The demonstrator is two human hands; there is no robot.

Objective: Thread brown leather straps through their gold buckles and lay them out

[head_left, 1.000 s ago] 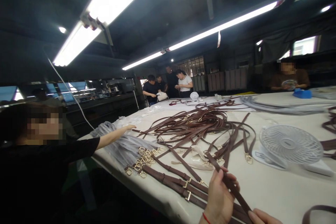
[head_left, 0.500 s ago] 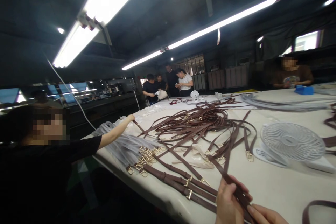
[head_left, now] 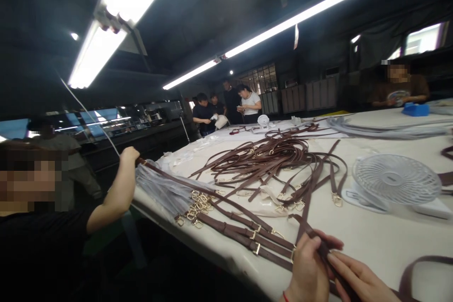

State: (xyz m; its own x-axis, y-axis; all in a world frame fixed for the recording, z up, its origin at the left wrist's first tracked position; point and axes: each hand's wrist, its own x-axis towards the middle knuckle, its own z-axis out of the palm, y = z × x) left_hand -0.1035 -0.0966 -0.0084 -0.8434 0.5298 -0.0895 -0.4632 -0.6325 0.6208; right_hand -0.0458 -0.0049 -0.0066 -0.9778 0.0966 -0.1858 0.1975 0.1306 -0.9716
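Holding a brown strap (head_left: pixel 303 227) in the left hand (head_left: pixel 307 269), with thumb and fingers closed tight round it, just above the surface (head_left: pixel 371 240). Touched the same strap with the right hand (head_left: pixel 357 278), right beside the left grip, with fingers laid long and flat on top. Could not tell if that hand's thumb pinched from under. Saw the strap leading up and away from the grip toward a big heap of brown straps (head_left: pixel 276 160), well beyond it. Saw, just left of the grip, a row of straps with gold buckles (head_left: pixel 244 236), flat and side by side. Saw, further left past those, a bunch of gold rings (head_left: pixel 198 200) and some clear bags (head_left: pixel 159 188). Saw a white fan (head_left: pixel 396 181) up and right of the grip, near but apart, lying on its back. Saw, far to the left of the grip, a co-worker's hand (head_left: pixel 129 155) closed on the end of another strap, pulled tight over the clear bags.
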